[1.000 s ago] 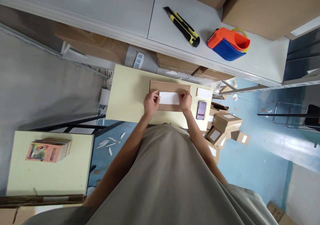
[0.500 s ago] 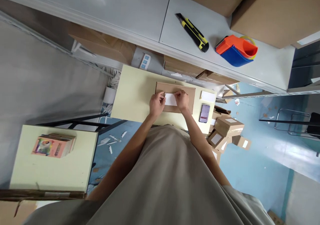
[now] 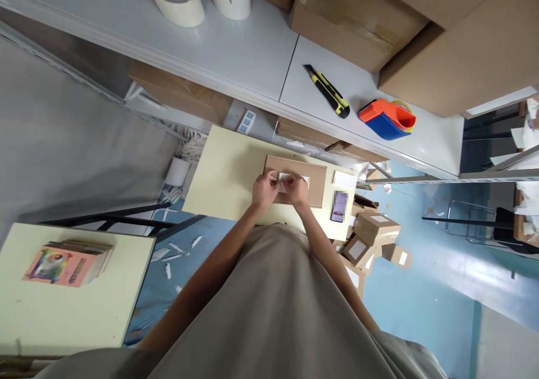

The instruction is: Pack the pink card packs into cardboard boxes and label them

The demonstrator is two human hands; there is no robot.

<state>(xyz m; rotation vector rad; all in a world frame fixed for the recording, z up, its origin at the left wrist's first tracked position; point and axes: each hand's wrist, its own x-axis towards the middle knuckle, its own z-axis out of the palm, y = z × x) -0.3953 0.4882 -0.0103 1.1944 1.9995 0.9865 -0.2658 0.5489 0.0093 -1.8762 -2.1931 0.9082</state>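
Observation:
A flat brown cardboard box lies on the pale yellow table in front of my body. On its top face is a white label with a small orange mark at its right end. My left hand pinches the label's left end. My right hand is closed over the label's middle, fingertips pinching it close to the left hand. The fingers hide much of the label. Right of the box lie a phone and a white stack of labels or paper.
Above the table runs a grey shelf with a utility knife, an orange-and-blue tape dispenser, tape rolls and large cartons. Small labelled boxes are piled at right. Books lie on a side table.
My right hand has slid left along the label towards my left hand, uncovering the label's right end with its orange mark. The view has tilted up, bringing the tape rolls into sight.

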